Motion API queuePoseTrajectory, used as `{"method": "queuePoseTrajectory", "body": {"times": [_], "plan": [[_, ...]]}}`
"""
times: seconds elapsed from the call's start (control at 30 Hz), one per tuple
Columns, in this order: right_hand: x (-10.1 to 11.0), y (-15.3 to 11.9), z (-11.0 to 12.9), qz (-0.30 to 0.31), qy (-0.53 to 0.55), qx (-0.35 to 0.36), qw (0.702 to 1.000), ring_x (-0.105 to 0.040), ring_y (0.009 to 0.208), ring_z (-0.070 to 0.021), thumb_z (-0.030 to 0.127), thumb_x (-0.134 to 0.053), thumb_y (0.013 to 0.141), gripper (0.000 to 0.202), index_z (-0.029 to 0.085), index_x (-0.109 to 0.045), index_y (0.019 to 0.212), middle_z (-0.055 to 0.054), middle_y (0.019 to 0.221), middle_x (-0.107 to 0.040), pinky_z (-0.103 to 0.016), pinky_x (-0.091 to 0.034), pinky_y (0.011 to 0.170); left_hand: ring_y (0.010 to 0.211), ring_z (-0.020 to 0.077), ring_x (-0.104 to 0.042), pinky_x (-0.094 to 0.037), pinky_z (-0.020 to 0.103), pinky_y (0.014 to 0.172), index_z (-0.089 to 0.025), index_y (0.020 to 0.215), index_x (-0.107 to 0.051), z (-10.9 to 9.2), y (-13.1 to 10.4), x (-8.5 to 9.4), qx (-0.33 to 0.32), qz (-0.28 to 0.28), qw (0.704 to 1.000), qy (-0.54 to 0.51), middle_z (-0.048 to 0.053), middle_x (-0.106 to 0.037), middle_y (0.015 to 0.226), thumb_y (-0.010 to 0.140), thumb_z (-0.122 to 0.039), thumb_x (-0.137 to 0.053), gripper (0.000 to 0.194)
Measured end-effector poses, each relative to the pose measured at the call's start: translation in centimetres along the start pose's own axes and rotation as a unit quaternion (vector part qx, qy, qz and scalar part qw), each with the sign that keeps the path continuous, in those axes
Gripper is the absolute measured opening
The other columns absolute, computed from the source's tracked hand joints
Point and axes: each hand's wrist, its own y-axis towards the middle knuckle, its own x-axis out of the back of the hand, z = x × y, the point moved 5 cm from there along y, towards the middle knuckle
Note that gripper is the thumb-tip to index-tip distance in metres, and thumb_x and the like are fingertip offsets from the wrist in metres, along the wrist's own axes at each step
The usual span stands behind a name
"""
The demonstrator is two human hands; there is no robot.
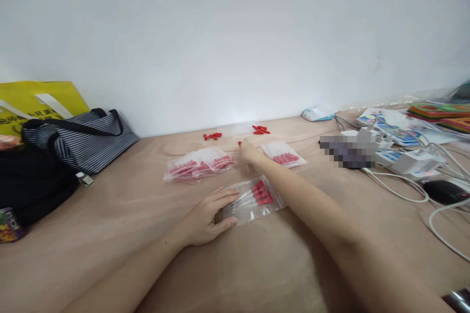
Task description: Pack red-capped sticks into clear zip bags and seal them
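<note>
My left hand (207, 215) rests at the left end of a clear plastic bag (253, 212), its thumb and fingers curved round the bag's edge. Inside lie several droppers with thin clear tubes and red rubber bulbs (262, 193) pointing right. Farther forward, my right hand (249, 152) is closed, with a red-bulbed dropper (240, 143) at its fingertips; most of the fingers are hidden. Left of it lie overlapping filled bags (198, 164) of droppers. Another filled bag (284, 155) sits to its right, partly behind the forearm.
Near the wall lie loose red bulbs (213, 136), more red bulbs (260, 130) and thin clear tubes (241, 135). A striped bag (99, 137) and a yellow bag (44, 95) stand left. Chargers (414, 161), cables and a black mouse (445, 191) crowd the right.
</note>
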Motion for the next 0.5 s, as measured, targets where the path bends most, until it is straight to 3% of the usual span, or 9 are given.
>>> {"method": "queuePoseTrajectory", "body": {"times": [0.1, 0.2, 0.27, 0.37, 0.5], "plan": [[3.8, -1.5, 0.5, -0.03, -0.04, 0.016, 0.999, -0.054, 0.088, -0.022, 0.006, -0.053, 0.074, 0.053, 0.009, -0.033, 0.123, -0.009, 0.09, -0.055, -0.04, -0.04, 0.082, 0.12, 0.0206, -0.04, -0.027, 0.041, 0.105, -0.021, 0.124, -0.043, 0.0, 0.0, 0.0, 0.004, 0.0, 1.0, -0.003, 0.004, -0.047, 0.128, 0.082, -0.032, -0.051, 0.044], [8.1, -5.5, 1.0, -0.082, -0.027, 0.117, 0.989, -0.055, 0.071, -0.0159, 0.018, -0.049, 0.077, 0.058, 0.018, -0.023, 0.128, -0.001, 0.077, -0.051, -0.032, -0.045, 0.068, 0.12, 0.0204, -0.04, -0.027, 0.041, 0.105, -0.02, 0.124, -0.042, -0.1, 0.1, 0.0, 0.001, 0.0, 1.0, -0.001, 0.005, -0.047, 0.128, 0.082, -0.032, -0.05, 0.044], [10.0, -8.6, -0.1, -0.097, 0.024, 0.118, 0.988, -0.051, 0.056, -0.0113, 0.03, -0.048, 0.078, 0.055, 0.022, -0.022, 0.126, 0.003, 0.07, -0.047, -0.026, -0.045, 0.053, 0.12, 0.0206, -0.04, -0.027, 0.041, 0.105, -0.02, 0.123, -0.043, -0.2, 0.1, 0.1, 0.003, -0.001, 1.0, 0.003, 0.005, -0.048, 0.127, 0.082, -0.032, -0.049, 0.044], [11.3, -12.0, -2.7, -0.134, 0.083, 0.067, 0.985, -0.045, 0.047, -0.0079, 0.04, -0.053, 0.075, 0.056, 0.023, -0.025, 0.121, 0.005, 0.068, -0.044, -0.022, -0.041, 0.042, 0.119, 0.0211, -0.041, -0.028, 0.042, 0.104, -0.021, 0.123, -0.043, -0.2, 0.1, 0.1, 0.011, -0.002, 1.0, 0.012, 0.005, -0.048, 0.127, 0.082, -0.032, -0.049, 0.043], [11.2, -13.2, -5.1, -0.165, 0.152, 0.007, 0.975, -0.05, 0.052, -0.0088, 0.046, -0.056, 0.07, 0.056, 0.024, -0.026, 0.112, 0.004, 0.074, -0.047, -0.023, -0.044, 0.043, 0.12, 0.0215, -0.04, -0.028, 0.043, 0.103, -0.022, 0.123, -0.043, -0.2, 0.2, 0.2, 0.012, 0.0, 1.0, 0.018, 0.005, -0.047, 0.128, 0.082, -0.032, -0.049, 0.043]]}}
